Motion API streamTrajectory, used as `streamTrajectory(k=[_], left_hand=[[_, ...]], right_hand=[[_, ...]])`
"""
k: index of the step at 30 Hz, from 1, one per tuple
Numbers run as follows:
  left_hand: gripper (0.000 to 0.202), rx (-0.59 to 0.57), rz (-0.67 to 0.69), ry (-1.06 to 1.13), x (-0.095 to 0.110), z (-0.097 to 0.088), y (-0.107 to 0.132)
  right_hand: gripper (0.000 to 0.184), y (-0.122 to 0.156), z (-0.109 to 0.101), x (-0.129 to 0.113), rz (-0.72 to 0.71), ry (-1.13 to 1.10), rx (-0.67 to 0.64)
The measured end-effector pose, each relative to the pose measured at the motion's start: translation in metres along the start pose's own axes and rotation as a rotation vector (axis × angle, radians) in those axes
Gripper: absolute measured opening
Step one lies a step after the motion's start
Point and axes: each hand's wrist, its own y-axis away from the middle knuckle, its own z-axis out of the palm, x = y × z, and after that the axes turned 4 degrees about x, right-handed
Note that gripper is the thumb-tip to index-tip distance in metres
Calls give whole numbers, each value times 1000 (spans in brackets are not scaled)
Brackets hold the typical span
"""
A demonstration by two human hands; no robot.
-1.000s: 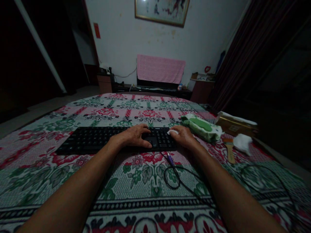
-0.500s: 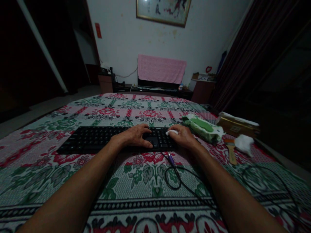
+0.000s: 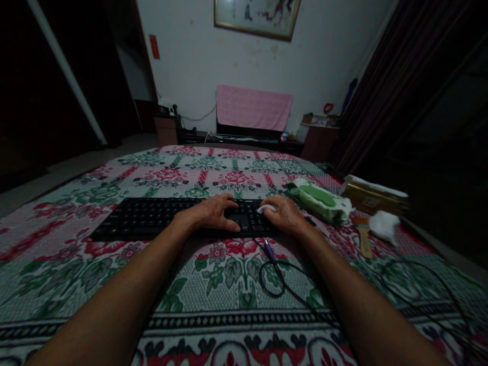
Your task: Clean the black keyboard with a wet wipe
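A black keyboard [image 3: 141,216] lies lengthwise across the flowered bedspread in front of me. My left hand [image 3: 215,212] rests on top of it, right of its middle, thumb and fingers spread apart and pressing on the keys. Pinched in my right hand [image 3: 284,213] is a small white wipe [image 3: 267,208], held against the number pad at the keyboard's right end. Most of the wipe is hidden under my fingers. A black cable [image 3: 282,284] with a purple plug [image 3: 269,249] loops on the bedspread between my forearms.
To the right lie a green-and-white wipes pack [image 3: 320,201], a gold tissue box [image 3: 373,195], a flat brush [image 3: 365,241] and a crumpled white tissue [image 3: 384,226]. More cable [image 3: 430,272] curls at far right. Beyond the bed, a pink towel [image 3: 253,107] hangs over a screen.
My right hand has shifted slightly left over the number pad with the wipe. My left hand has stayed in place on the keyboard.
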Motion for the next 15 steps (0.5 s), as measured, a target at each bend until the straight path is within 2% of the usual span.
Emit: streamTrajectory(k=[9, 15], left_hand=[[74, -5, 0, -14, 1, -1, 0], [74, 6, 16, -21, -1, 0, 1]], right_hand=[[23, -2, 5, 1, 55, 57, 73], [21, -3, 4, -11, -23, 53, 1]])
